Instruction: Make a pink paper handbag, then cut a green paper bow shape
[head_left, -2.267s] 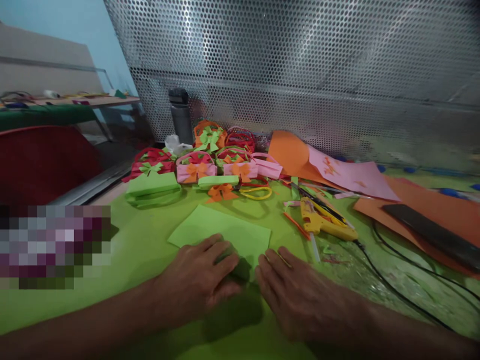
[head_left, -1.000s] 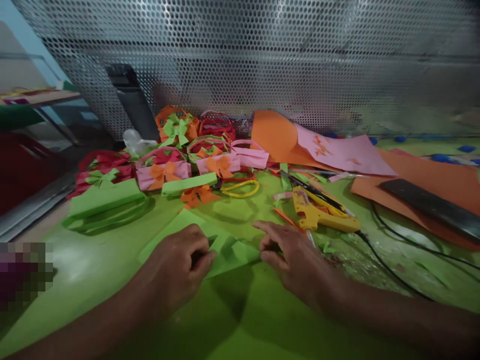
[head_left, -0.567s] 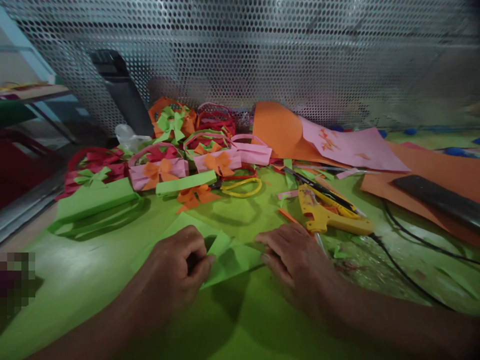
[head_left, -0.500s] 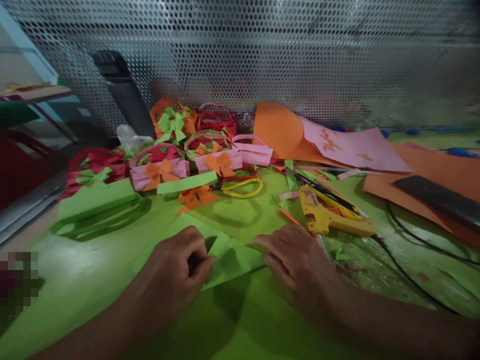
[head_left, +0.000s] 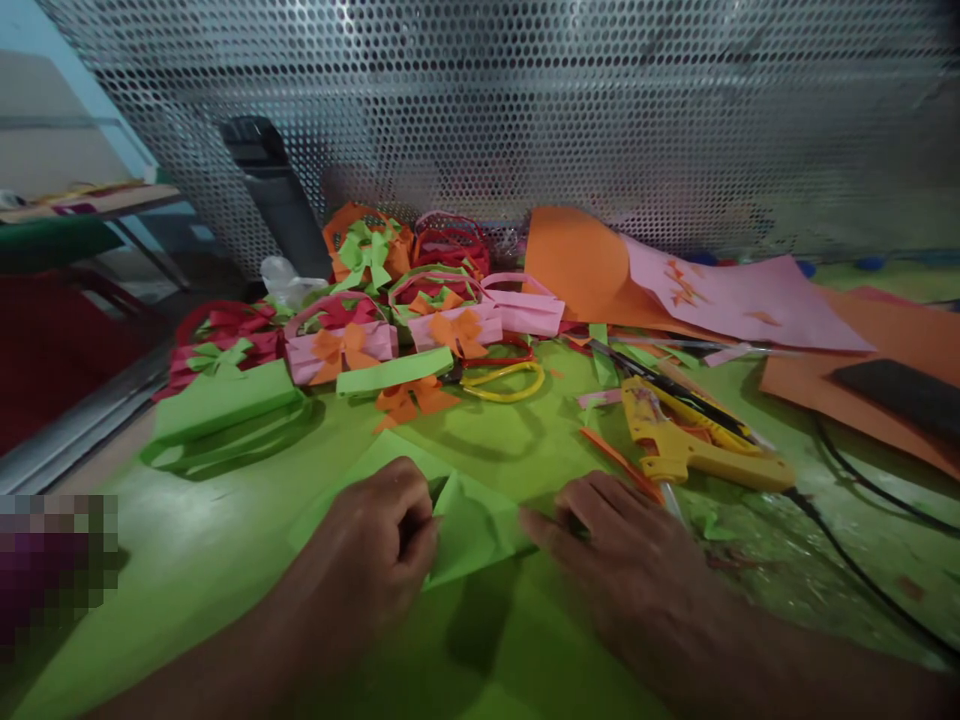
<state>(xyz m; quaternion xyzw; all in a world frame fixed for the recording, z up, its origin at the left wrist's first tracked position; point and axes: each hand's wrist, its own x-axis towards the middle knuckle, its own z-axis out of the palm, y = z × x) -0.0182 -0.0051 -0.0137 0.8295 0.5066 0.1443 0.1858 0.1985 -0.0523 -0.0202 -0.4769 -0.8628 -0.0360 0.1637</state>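
Observation:
A light green paper sheet (head_left: 474,522), partly folded, lies on the green table top (head_left: 187,540) in front of me. My left hand (head_left: 375,560) is curled, pinching the fold at the sheet's left side. My right hand (head_left: 622,555) presses the sheet's right edge, its fingers bent and pinching the paper. A raised flap stands between the two hands.
A yellow glue gun (head_left: 690,445) with a black cable lies right of my right hand. Several pink, red and orange paper baskets (head_left: 341,345) with bows stand behind, with a green folded piece (head_left: 225,400), orange sheets (head_left: 577,265), pink sheets (head_left: 750,300), a grey bottle (head_left: 277,200) and a perforated metal screen (head_left: 525,100).
Both hands went from lying flat on the sheet to pinching it, and a flap has been folded up between them. The view shifted slightly.

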